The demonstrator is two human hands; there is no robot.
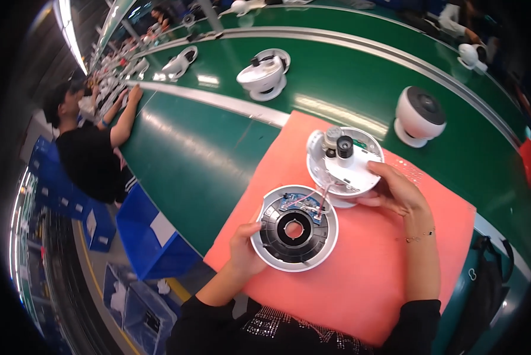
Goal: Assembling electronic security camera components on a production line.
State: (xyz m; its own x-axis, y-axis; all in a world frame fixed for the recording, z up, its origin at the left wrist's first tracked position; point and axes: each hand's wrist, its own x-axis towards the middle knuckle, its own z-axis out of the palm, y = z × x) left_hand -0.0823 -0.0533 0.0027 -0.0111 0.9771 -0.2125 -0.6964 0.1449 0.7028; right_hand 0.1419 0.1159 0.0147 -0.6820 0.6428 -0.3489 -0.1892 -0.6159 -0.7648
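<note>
My left hand grips the edge of a round white housing half, its open inside turned up. Inside it are a black ring around a central hole and a blue circuit board. My right hand is closed on the side of a white camera body, fingers partly hidden beneath it. A black lens and a grey cylindrical part stand up from its white plate. Thin wires run between the two halves, which are held close together over a pink mat.
On the green conveyor beyond the mat stand a closed white camera with a dark front and an opened unit. Another person works at the left. A blue bin is below the bench edge; a black bag lies at right.
</note>
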